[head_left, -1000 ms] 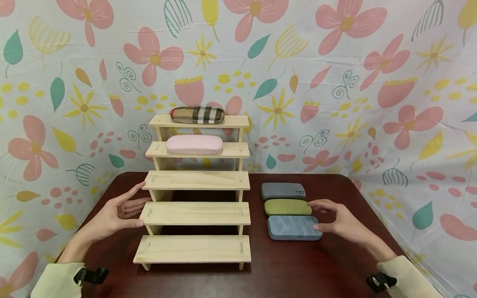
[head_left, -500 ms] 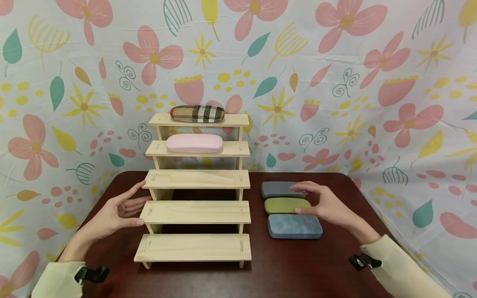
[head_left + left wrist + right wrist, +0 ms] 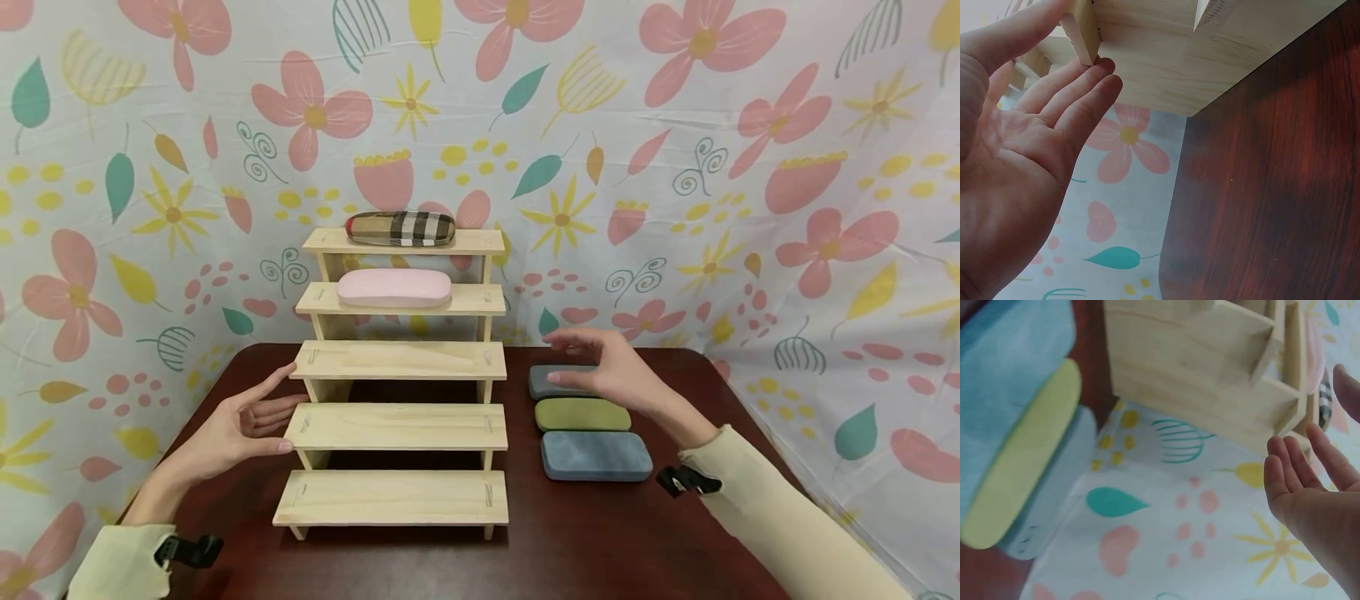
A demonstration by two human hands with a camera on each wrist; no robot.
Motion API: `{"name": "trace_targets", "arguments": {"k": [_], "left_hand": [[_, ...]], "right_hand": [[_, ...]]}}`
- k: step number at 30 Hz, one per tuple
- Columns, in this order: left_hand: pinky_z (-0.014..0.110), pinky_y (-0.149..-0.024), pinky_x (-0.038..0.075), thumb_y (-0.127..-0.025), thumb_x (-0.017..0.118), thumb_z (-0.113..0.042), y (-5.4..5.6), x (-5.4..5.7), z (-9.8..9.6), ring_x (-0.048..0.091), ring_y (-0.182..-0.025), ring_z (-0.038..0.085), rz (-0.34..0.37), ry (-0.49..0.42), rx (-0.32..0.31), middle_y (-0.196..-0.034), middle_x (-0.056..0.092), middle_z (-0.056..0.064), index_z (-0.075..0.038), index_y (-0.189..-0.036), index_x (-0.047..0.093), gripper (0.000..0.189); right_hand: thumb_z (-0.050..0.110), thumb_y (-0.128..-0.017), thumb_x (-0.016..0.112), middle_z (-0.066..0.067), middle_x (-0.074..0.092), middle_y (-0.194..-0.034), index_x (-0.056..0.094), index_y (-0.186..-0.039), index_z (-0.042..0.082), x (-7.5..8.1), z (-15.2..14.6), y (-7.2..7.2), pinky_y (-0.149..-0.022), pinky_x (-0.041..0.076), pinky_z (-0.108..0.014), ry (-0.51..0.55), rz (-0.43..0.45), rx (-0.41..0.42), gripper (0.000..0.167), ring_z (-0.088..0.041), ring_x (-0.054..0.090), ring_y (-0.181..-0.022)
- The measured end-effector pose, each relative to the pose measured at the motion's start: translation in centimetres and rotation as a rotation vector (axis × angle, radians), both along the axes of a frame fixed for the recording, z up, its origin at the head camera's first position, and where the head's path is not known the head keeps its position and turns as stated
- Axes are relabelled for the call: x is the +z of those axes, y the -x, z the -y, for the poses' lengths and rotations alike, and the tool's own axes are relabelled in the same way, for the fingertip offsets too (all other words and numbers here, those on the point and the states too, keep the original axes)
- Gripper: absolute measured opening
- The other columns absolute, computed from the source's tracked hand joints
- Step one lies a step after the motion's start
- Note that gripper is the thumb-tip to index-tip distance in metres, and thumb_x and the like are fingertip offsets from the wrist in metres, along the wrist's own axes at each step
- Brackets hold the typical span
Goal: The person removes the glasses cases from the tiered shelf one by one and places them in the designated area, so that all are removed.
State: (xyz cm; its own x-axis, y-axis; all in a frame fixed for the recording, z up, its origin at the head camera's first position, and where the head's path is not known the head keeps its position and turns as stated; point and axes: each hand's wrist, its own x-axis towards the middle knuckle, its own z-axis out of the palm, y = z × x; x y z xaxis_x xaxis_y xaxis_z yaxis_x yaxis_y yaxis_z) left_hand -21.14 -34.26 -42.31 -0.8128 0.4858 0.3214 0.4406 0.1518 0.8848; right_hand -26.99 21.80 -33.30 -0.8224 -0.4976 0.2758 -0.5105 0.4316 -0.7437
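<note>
A tiered wooden display rack (image 3: 390,498) stands on the table. My left hand (image 3: 232,433) touches its left side with fingers extended, the index fingertip at the middle step and the thumb at the step below. On the right, my right hand (image 3: 618,377) hovers over the grey glasses case (image 3: 542,386), partly hiding it; its fingers are apart and hold nothing. In front of that lie a green glasses case (image 3: 583,414) and a blue glasses case (image 3: 596,457). The plaid glasses case (image 3: 401,227) rests on the top step, a pink glasses case (image 3: 393,287) one step lower.
The dark red-brown table (image 3: 600,542) reaches back to a flower-patterned cloth (image 3: 570,125), which also hangs along both sides. The rack's three lower steps are bare wood. The row of cases lies close to the rack's right side.
My right hand has moved left and away from me, from beside the green and blue cases to above the grey one. My left hand stays at the rack.
</note>
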Motion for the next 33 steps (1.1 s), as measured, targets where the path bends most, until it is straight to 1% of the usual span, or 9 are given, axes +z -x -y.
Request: {"name": "trace_targets", "arguments": {"k": [5, 7, 11, 15, 19, 22, 26, 30, 33], "left_hand": [[0.032, -0.094, 0.058, -0.089, 0.074, 0.017, 0.0, 0.0, 0.0, 0.058, -0.135, 0.013, -0.004, 0.017, 0.021, -0.148, 0.044, 0.043, -0.009, -0.17, 0.017, 0.103], [0.032, -0.094, 0.058, -0.089, 0.074, 0.017, 0.0, 0.0, 0.0, 0.058, -0.135, 0.013, -0.005, 0.018, 0.02, -0.148, 0.043, 0.044, -0.009, -0.17, 0.017, 0.103], [0.032, -0.094, 0.058, -0.089, 0.074, 0.018, 0.0, 0.0, 0.1, 0.057, -0.135, 0.014, -0.01, 0.01, 0.006, -0.148, 0.042, 0.045, -0.008, -0.17, 0.016, 0.103], [0.032, -0.095, 0.058, -0.088, 0.073, 0.019, 0.1, 0.0, 0.0, 0.057, -0.136, 0.016, -0.017, -0.002, -0.007, -0.148, 0.04, 0.046, -0.007, -0.17, 0.016, 0.103], [0.032, -0.095, 0.058, -0.089, 0.074, 0.018, 0.1, 0.0, -0.1, 0.057, -0.135, 0.015, -0.013, 0.003, -0.006, -0.148, 0.04, 0.047, -0.008, -0.17, 0.016, 0.103], [0.032, -0.094, 0.058, -0.089, 0.074, 0.017, 0.0, 0.0, -0.1, 0.057, -0.135, 0.015, -0.008, 0.01, 0.0, -0.148, 0.041, 0.046, -0.009, -0.17, 0.016, 0.103], [0.033, -0.094, 0.058, -0.089, 0.074, 0.017, 0.0, 0.1, -0.2, 0.058, -0.135, 0.016, -0.002, 0.008, 0.002, -0.148, 0.041, 0.047, -0.008, -0.17, 0.016, 0.103], [0.034, -0.093, 0.059, -0.089, 0.074, 0.017, 0.0, 0.2, -0.1, 0.058, -0.134, 0.016, 0.007, 0.011, 0.005, -0.148, 0.04, 0.047, -0.009, -0.17, 0.016, 0.103], [0.034, -0.092, 0.059, -0.089, 0.075, 0.016, 0.0, 0.2, -0.1, 0.058, -0.134, 0.015, 0.014, 0.018, 0.012, -0.148, 0.041, 0.046, -0.01, -0.171, 0.016, 0.104]], "right_hand": [[0.019, -0.091, 0.086, -0.008, 0.065, -0.136, 0.066, -0.142, 0.011, 1.5, 2.2, 1.0, -0.106, 0.049, -0.051, -0.001, -0.027, 0.006, 0.055, -0.028, 0.061, -0.127], [0.019, -0.091, 0.087, -0.01, 0.066, -0.136, 0.065, -0.142, 0.01, 1.9, 3.1, 1.5, -0.108, 0.047, -0.05, -0.001, -0.046, 0.013, 0.057, -0.029, 0.061, -0.126], [0.021, -0.091, 0.087, -0.012, 0.067, -0.135, 0.064, -0.144, 0.007, 2.8, 5.1, 2.5, -0.107, 0.048, -0.049, -0.007, -0.094, 0.017, 0.06, -0.029, 0.063, -0.123], [0.018, -0.09, 0.087, -0.016, 0.066, -0.137, 0.063, -0.144, 0.001, 3.4, 7.0, 3.7, -0.106, 0.048, -0.05, 0.018, -0.147, 0.04, 0.061, -0.032, 0.063, -0.122], [0.019, -0.089, 0.088, -0.015, 0.066, -0.138, 0.065, -0.142, 0.001, 4.1, 8.8, 4.5, -0.104, 0.048, -0.05, 0.023, -0.173, 0.049, 0.06, -0.03, 0.062, -0.122], [0.023, -0.089, 0.088, -0.013, 0.067, -0.137, 0.067, -0.142, 0.006, 4.6, 10.1, 5.1, -0.104, 0.048, -0.047, -0.001, -0.17, 0.038, 0.059, -0.027, 0.062, -0.122], [0.026, -0.089, 0.087, -0.014, 0.065, -0.138, 0.065, -0.144, 0.009, 5.1, 11.8, 6.1, -0.107, 0.046, -0.045, -0.02, -0.128, 0.025, 0.062, -0.028, 0.06, -0.124], [0.026, -0.087, 0.088, -0.015, 0.064, -0.14, 0.062, -0.146, 0.007, 5.5, 13.3, 7.1, -0.109, 0.046, -0.046, -0.029, -0.094, 0.022, 0.067, -0.03, 0.059, -0.128], [0.026, -0.086, 0.089, -0.012, 0.065, -0.14, 0.062, -0.147, 0.005, 5.6, 14.1, 7.8, -0.109, 0.048, -0.044, -0.032, -0.085, 0.026, 0.069, -0.029, 0.06, -0.129]]}}
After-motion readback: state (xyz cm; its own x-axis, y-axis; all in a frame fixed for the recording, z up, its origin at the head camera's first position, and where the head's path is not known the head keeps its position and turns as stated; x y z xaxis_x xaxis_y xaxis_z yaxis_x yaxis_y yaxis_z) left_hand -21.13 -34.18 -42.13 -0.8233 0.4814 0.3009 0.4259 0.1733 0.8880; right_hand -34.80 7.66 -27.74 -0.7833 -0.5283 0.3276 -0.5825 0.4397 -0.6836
